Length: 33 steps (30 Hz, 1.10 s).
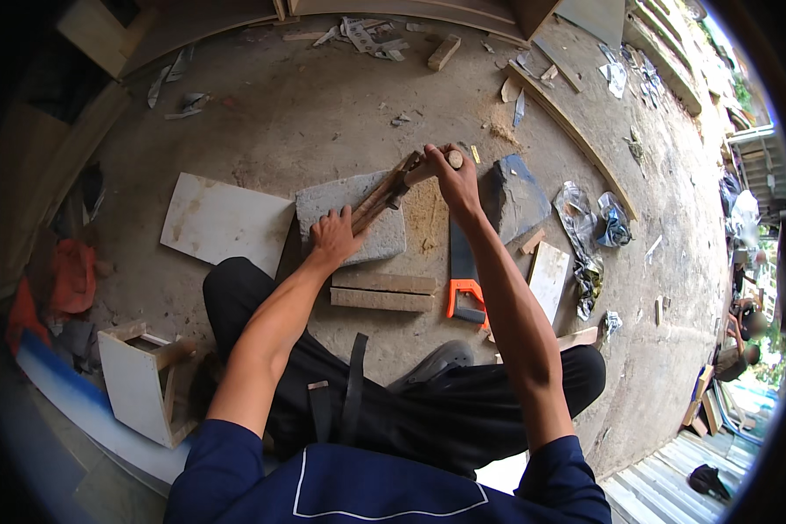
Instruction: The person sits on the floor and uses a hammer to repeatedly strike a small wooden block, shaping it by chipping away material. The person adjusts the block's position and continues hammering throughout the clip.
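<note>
On a rough grey concrete block (382,246) lies a narrow strip of wood (371,210), set at a slant with its far end to the right. My left hand (332,237) is closed on the near end of this strip and rests over the block. Farther off and to the right, my right hand (456,185) grips a hammer (421,172) by its wooden handle, whose round butt shows beside the thumb. The dark head of the hammer is at the strip, partly hidden; I cannot tell whether they touch.
A handsaw (467,301) with an orange handle lies right of two short wooden pieces (382,293). Beside it sits a dark stone slab (520,201). A white board (223,218) is left of the block, and a small wooden frame (140,384) stands near my left knee.
</note>
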### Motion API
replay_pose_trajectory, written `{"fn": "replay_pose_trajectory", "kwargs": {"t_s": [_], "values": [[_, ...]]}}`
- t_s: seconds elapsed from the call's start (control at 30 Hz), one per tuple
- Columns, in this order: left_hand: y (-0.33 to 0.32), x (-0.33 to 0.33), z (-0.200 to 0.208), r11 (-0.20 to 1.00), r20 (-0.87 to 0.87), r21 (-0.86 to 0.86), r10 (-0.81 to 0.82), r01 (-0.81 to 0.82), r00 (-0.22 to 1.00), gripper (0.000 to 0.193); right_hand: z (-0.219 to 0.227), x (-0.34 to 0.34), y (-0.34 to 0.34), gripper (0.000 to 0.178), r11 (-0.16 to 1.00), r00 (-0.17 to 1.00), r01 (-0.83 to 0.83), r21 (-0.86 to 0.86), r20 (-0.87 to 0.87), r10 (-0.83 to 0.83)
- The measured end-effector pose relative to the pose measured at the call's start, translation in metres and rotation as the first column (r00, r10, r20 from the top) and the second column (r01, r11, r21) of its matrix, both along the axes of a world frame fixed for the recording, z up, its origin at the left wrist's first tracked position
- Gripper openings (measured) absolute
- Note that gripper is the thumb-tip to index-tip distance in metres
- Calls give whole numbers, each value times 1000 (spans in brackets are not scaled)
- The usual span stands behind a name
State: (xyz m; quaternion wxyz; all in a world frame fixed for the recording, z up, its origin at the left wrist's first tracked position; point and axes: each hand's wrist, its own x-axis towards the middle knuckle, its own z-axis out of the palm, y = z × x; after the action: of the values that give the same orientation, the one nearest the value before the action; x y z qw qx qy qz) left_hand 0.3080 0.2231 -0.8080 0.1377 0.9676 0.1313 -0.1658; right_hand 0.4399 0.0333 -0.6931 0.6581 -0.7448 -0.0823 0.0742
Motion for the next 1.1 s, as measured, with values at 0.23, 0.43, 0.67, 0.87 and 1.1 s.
{"fn": "replay_pose_trajectory", "kwargs": {"t_s": [0.23, 0.43, 0.67, 0.87, 1.1], "values": [[-2, 16, -5, 991, 266, 62, -133, 120, 955, 60, 18, 10, 22, 34, 967, 1000, -16, -254, 22, 22], [-11, 52, -16, 989, 380, 20, -146, 149, 913, 57, 7, 21, 31, 41, 922, 998, 12, -388, 61, 13], [1, 64, -30, 984, 405, -122, -71, 130, 912, 56, 7, 32, 96, 37, 894, 964, 266, -360, 124, -236], [4, 67, -37, 965, 434, -196, -75, 175, 898, 48, 14, 43, 113, 42, 832, 971, 240, -500, 112, -213], [-2, 69, -34, 957, 374, -260, -22, 127, 927, 50, -1, 36, 104, 38, 874, 944, 322, -363, 190, -269]]}}
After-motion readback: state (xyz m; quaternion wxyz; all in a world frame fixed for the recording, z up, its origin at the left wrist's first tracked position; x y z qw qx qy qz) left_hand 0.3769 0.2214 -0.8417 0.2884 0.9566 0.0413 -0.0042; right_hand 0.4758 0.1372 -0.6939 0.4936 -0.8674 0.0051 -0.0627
